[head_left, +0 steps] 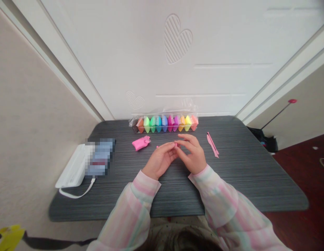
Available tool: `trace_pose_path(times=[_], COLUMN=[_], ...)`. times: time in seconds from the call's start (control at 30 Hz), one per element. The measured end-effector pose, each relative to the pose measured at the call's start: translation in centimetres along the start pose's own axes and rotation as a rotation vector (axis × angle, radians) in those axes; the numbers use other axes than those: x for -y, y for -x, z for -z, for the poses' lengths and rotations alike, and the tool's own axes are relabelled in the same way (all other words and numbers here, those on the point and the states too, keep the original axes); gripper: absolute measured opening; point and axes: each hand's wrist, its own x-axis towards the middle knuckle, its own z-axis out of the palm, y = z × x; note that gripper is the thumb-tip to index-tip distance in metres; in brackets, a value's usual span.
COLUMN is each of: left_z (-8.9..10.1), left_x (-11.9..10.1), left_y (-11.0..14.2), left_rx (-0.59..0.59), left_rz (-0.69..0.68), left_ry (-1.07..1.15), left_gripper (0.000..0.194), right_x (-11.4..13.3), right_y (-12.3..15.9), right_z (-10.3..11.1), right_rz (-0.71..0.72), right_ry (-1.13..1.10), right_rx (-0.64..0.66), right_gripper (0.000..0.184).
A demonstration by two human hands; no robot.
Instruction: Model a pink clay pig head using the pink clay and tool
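My left hand point(160, 161) and my right hand point(195, 156) meet over the middle of the table. A small piece of pink modelling clay point(175, 144) shows between their fingertips. The thumb and fingers of my right hand pinch it, and my left thumb and fingers close against it from the other side. Just beyond my left thumb lies a tiny pink bit point(157, 146), partly hidden. A crumpled pink clay packet point(140, 143) rests to the left of my hands. Pink plastic modelling tools point(212, 144) lie to the right.
Along the back of the dark table point(245, 174) stands a clear tray of clay packets point(164, 124) in many colours. At the left edge are a white device point(74, 167) with a white cable point(78, 196) and a blurred-out object point(101, 157). A white door point(216, 42) rises behind.
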Motion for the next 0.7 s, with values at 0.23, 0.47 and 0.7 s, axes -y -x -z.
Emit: trace_pose_path(times=[0.23,0.47,0.7], left_z=[0.3,2.7,4.1], left_x=[-1.4,-3.2,-2.4], left_y=[-0.1,0.3,0.2], left_rx=[-0.135,-0.193,-0.008], left_rz=[-0.177,-0.652,-0.662], left_ry=[-0.215,-1.34,-1.978], left_gripper=[0.014,0.018,0.024], right_x=[-0.6,-0.5,-0.6], right_y=[-0.2,-0.2,-0.2], right_z=[-0.2,-0.1,-0.6], right_rz=[-0.057,-0.145,-0.379], right_ry=[-0.02,-0.063,-0.245], right_rx=[-0.022,0.011,0.08], right_gripper=[0.011,0.014,0.012])
